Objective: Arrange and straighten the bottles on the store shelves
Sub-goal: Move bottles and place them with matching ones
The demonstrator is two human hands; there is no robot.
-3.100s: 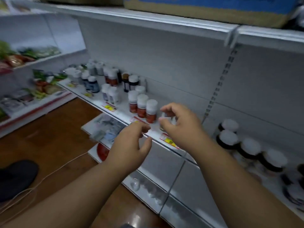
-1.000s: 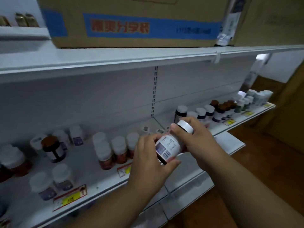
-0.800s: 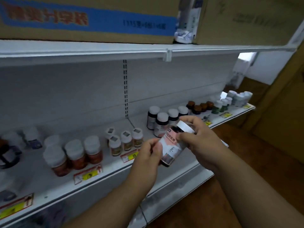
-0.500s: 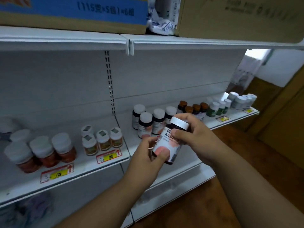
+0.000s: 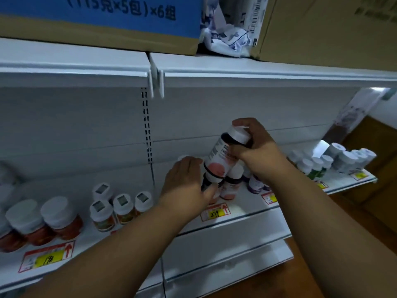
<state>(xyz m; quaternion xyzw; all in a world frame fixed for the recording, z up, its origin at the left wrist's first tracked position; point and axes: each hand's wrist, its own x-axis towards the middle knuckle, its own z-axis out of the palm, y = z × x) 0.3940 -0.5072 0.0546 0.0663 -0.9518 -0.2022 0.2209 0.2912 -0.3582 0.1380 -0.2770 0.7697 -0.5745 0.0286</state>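
While right hand (image 5: 255,155) grips tilted white-capped bottle (image 5: 223,160) above shelf (image 5: 247,209), left hand (image 5: 187,183) curled round a standing bottle, mostly hidden, price tags read 299 (image 5: 214,212) and 198 (image 5: 48,258), carton (image 5: 96,20) overhead printed "×6".

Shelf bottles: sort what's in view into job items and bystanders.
Job:
held bottle, gripped by right hand
left hand at its base
pink-label bottle on shelf

Bystanders:
cardboard box
price tag
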